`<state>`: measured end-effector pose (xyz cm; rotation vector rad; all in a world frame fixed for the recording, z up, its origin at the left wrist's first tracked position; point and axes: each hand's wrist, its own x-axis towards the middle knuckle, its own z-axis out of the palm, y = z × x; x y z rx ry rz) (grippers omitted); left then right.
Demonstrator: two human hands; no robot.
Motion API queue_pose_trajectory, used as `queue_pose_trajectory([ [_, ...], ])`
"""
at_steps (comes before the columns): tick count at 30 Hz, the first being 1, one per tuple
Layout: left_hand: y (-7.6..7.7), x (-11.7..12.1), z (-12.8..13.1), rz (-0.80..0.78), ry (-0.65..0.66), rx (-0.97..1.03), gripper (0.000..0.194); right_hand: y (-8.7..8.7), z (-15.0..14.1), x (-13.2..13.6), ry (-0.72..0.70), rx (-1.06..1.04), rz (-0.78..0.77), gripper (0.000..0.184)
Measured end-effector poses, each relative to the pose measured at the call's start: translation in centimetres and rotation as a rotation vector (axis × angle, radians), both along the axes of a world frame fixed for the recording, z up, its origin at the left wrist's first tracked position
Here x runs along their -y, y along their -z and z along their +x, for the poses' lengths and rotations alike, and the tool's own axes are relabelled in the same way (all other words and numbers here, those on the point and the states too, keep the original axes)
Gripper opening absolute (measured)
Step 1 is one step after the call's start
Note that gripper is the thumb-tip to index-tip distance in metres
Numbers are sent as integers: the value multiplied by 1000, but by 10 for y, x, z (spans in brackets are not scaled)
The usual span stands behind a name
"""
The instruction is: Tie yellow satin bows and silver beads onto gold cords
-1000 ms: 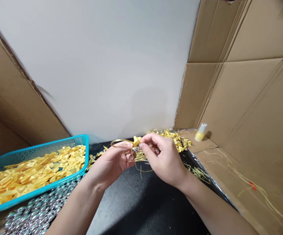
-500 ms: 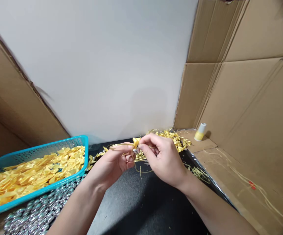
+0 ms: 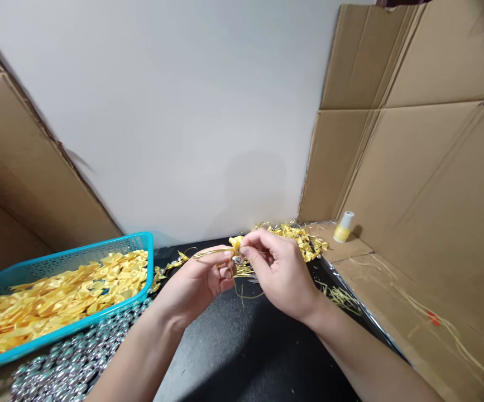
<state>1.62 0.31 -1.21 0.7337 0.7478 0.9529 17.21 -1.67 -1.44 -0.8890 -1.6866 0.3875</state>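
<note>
Between my two hands sits a yellow ribbon bow with a small silver bell beneath it. My left hand pinches a gold cord close to the bow, thumb on top and fingers curled under. On the other side my right hand is closed, its thumb and forefinger pressed together at the bow's right edge. A thin end of the cord hangs in a loop below the fingers. What exactly lies between the right fingertips is too small to make out.
At the left, a turquoise basket holds many yellow bows, with a heap of silver bells in front. Finished-looking gold bows pile up at the back of the black table. A thread cone stands on cardboard at right; cord scraps lie nearby.
The gold cord loop above my left hand has flattened and narrowed. Both hands keep nearly the same place around the bow, and the view has shifted slightly.
</note>
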Motion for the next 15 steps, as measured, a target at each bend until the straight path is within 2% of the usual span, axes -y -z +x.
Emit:
queue_pose_trajectory([
  [10,3,-1,2,-16,-21,33,28,3,-1,-3,-26,-41,-53,12],
  [15,-1,0,0,13,-59,28,28,1,3,-5,-49,-14,-49,10],
])
